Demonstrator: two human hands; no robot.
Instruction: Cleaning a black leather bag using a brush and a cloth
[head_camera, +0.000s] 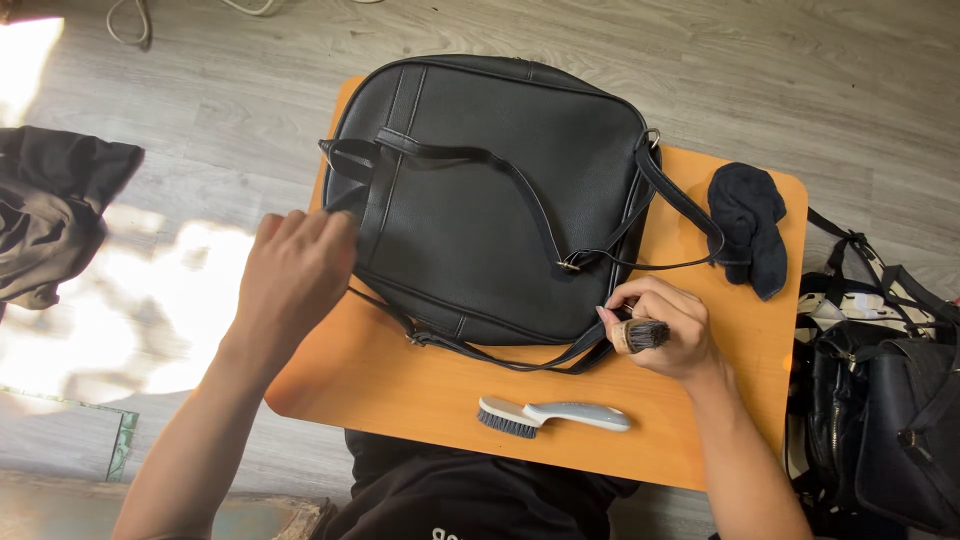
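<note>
Left hand (293, 272) flat, right hand (662, 326) fisted.

Black leather bag (500, 190) flat on table; small round brush (640, 335) at its edge.
</note>
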